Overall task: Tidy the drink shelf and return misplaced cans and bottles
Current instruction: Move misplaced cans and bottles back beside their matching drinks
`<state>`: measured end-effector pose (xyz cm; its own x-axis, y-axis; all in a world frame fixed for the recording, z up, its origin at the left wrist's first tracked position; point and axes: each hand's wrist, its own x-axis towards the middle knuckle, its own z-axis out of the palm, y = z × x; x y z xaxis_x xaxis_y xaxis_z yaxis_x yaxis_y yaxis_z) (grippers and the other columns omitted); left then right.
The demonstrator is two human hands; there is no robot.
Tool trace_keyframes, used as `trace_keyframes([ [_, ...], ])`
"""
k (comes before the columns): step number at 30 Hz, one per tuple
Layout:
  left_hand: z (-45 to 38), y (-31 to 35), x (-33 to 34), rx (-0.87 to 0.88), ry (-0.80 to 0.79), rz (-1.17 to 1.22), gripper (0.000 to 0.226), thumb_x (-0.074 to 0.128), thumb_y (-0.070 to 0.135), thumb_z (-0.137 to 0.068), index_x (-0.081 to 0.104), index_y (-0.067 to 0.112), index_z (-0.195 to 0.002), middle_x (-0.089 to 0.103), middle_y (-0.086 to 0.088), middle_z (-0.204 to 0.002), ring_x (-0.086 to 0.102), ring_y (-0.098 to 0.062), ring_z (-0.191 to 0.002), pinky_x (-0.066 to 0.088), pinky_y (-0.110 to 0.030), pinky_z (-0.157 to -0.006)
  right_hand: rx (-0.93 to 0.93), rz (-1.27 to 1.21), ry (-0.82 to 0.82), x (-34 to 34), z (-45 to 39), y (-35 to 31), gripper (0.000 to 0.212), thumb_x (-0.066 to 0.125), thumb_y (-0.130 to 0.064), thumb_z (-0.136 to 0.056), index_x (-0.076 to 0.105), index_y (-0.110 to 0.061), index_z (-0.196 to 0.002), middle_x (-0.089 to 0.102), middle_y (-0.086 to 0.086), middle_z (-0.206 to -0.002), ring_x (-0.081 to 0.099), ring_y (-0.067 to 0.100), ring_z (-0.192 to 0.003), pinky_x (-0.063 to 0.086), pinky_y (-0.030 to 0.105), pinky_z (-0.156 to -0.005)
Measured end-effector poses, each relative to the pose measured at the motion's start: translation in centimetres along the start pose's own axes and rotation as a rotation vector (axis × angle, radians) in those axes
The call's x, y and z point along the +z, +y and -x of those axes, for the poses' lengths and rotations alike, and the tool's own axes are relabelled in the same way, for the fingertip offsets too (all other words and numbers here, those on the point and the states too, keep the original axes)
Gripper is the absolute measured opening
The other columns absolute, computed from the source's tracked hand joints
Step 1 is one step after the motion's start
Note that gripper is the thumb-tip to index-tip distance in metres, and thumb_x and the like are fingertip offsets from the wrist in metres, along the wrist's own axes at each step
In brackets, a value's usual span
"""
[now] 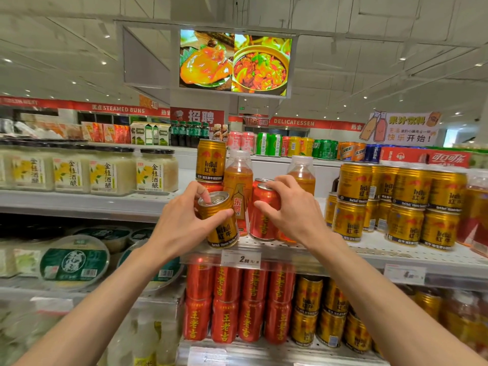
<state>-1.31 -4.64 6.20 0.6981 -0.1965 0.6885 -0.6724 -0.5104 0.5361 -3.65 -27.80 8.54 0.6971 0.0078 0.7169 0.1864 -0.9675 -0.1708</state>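
A white perforated shelf (343, 250) is carrying the drinks, with a price tag (240, 259) clipped to its front edge. Toward its right end, gold cans (404, 204) are sitting stacked two high. Near the middle, an orange bottle (237, 180) is standing upright between a stacked gold can (210, 161) and a red can (264, 217). The left hand (182, 223) is gripping a tilted gold can (220, 220) at the front edge, thumb across its side and fingers (204, 194) curled over its top rim. The right hand (293, 207) is holding the red can near its top, fingers curled around it, just beside the bottle. On the shelf below, red cans (237, 302) are standing in stacked rows.
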Motion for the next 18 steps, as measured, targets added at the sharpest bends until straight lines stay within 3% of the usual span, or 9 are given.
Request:
trace_keyframes([
  [9,0.0,-0.4,0.2,-0.045,-0.009,0.06,0.038,0.073,0.051,-0.084,0.049,0.024,-0.095,0.064,0.01,-0.096,0.062,-0.008,-0.085,0.047,-0.023,-0.064,-0.054,-0.088,-0.023,0.8,1.1,0.8,0.065,0.066,-0.028,-0.093,0.039,-0.02,-0.152,0.046,-0.002,-0.153,0.058,0.021,-0.126,0.051,0.044,-0.104],
  [11,0.2,-0.3,0.2,-0.071,-0.002,0.101,0.038,0.072,0.051,-0.085,0.051,0.021,-0.097,0.062,0.014,-0.097,0.061,-0.007,-0.089,0.049,-0.024,-0.069,-0.045,-0.155,-0.009,0.4,1.5,1.1,0.063,0.067,-0.021,-0.093,0.042,-0.018,-0.151,0.043,-0.001,-0.155,0.066,0.018,-0.108,0.056,0.042,-0.097],
  [13,0.4,-0.2,0.4,-0.101,0.006,0.162,0.038,0.071,0.051,-0.086,0.052,0.02,-0.097,0.061,0.018,-0.099,0.06,-0.003,-0.093,0.052,-0.027,-0.075,-0.066,-0.21,0.017,-0.1,2.4,1.4,0.057,0.068,-0.02,-0.092,0.048,-0.019,-0.145,0.047,-0.004,-0.147,0.066,0.009,-0.084,0.061,0.034,-0.081],
  [14,0.4,-0.2,0.6,-0.113,0.002,0.195,0.038,0.071,0.052,-0.086,0.052,0.021,-0.097,0.062,0.017,-0.099,0.06,-0.004,-0.094,0.055,-0.032,-0.078,-0.079,-0.226,0.021,-0.4,3.0,1.5,0.054,0.069,-0.022,-0.091,0.05,-0.02,-0.142,0.049,-0.007,-0.138,0.064,0.006,-0.081,0.061,0.031,-0.076],
  [16,0.6,-0.2,0.9,-0.124,-0.032,0.262,0.039,0.071,0.058,-0.085,0.052,0.025,-0.094,0.069,0.008,-0.096,0.066,-0.015,-0.093,0.058,-0.046,-0.083,-0.088,-0.256,-0.016,-0.8,4.3,1.5,0.049,0.07,-0.029,-0.091,0.053,-0.023,-0.137,0.055,-0.011,-0.12,0.062,0.003,-0.085,0.06,0.029,-0.075],
  [18,0.8,-0.1,1.6,-0.128,-0.059,0.335,0.042,0.069,0.064,-0.08,0.051,0.028,-0.091,0.073,0.0,-0.092,0.07,-0.025,-0.089,0.06,-0.054,-0.082,-0.07,-0.285,-0.104,-1.0,5.7,1.4,0.051,0.068,-0.039,-0.091,0.052,-0.027,-0.137,0.058,-0.014,-0.114,0.061,0.002,-0.095,0.058,0.028,-0.084],
])
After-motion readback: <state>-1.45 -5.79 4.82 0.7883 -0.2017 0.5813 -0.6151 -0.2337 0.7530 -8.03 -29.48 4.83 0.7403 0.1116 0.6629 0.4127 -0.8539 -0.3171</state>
